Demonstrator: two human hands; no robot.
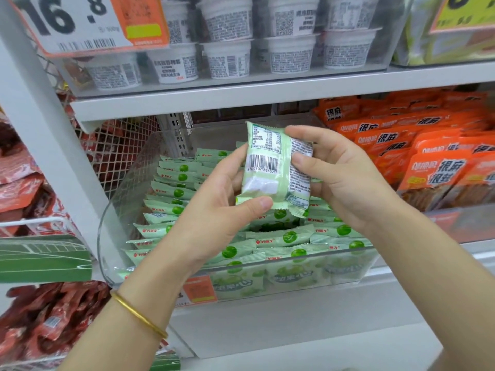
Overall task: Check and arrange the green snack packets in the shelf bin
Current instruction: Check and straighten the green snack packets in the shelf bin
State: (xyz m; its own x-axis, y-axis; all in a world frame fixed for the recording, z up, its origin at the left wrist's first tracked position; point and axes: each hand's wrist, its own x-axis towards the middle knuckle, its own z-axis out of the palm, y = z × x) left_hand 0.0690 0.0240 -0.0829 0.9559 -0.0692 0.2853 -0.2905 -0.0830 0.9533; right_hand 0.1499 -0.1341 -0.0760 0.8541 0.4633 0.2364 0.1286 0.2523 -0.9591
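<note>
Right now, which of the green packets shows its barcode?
The green packet held above the clear bin by the left hand and right hand; the binned packets show logos and green fruit instead.

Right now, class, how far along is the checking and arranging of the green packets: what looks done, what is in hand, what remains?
Done: rows of packets stand neatly in the clear bin. In hand: the left hand and right hand hold one packet above it, barcode facing the camera. Left: returning that packet, and the middle packets beneath look uneven.
</note>
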